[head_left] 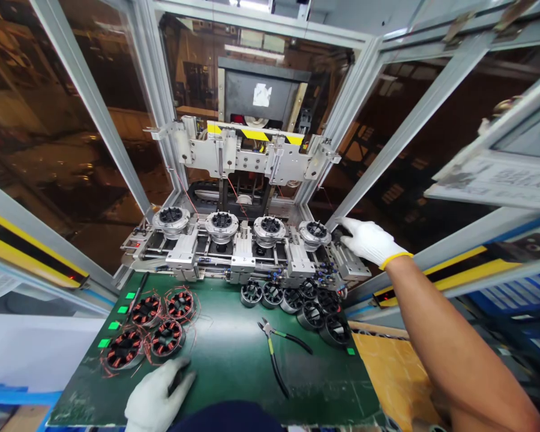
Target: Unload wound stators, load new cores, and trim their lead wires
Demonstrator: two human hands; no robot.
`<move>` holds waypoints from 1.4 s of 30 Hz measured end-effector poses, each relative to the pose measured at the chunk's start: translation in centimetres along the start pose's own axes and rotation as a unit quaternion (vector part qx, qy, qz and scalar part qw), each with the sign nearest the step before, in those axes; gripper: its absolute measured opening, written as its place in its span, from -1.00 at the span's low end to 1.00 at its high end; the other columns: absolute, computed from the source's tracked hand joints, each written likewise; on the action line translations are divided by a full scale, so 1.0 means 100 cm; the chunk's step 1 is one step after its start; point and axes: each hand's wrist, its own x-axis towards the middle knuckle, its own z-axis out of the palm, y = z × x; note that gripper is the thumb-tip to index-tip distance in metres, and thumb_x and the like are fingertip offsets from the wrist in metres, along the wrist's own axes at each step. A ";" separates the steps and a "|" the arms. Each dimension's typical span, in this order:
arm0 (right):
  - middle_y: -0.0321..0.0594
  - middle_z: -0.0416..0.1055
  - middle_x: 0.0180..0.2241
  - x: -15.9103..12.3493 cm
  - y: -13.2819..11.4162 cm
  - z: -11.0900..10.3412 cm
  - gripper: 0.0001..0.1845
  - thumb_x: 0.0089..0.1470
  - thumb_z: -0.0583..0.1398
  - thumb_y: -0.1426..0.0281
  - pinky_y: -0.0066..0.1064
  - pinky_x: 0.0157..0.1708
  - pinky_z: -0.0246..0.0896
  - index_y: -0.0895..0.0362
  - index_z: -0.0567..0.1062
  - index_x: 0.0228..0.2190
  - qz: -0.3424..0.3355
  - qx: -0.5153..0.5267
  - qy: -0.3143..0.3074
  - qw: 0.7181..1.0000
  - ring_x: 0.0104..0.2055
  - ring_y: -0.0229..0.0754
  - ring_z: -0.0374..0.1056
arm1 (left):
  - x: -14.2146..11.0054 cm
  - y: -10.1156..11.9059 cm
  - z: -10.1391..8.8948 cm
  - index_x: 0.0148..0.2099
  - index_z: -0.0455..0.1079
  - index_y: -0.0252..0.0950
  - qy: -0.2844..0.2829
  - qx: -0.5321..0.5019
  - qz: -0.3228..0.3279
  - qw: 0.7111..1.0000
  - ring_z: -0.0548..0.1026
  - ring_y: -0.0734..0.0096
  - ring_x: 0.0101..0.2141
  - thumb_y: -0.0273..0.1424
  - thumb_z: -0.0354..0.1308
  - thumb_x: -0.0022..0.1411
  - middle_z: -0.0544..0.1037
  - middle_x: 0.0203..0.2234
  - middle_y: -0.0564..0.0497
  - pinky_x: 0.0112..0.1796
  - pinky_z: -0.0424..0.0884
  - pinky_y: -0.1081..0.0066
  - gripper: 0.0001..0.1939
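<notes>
My left hand [159,393], in a white glove, rests on the green table top [225,360] with thumb and fingers apart and nothing between them. Just beyond it are several stators wound with copper wire [165,339], loose wire ends sticking out. My right hand [372,242], gloved too, reaches to the right end of the winding machine's fixture [243,258]. Its fingers are stretched out and hold nothing visible; whether they touch the machine I cannot tell. The nearest seated stator [315,233] is to its left. Several round holders carry such black-slotted stators.
Diagonal cutters [272,348] with black and green handles lie splayed mid-table. Several unwound stators [312,315] cluster at the back right. A thin black tool [138,291] lies at the back left. Yellow-black light barriers [454,268] and frame posts [94,102] flank the opening.
</notes>
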 end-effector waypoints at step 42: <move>-0.01 0.18 0.18 0.032 -0.170 0.023 -0.33 -0.06 0.02 0.64 -0.26 0.11 0.10 0.26 0.28 0.14 -0.247 -0.060 0.042 0.966 0.17 -0.01 0.16 | -0.005 -0.007 0.013 -0.10 0.46 -0.13 0.067 0.041 0.020 0.997 0.58 0.31 -0.26 -0.15 0.05 0.22 0.62 -0.24 0.05 -0.24 0.43 0.37 -0.71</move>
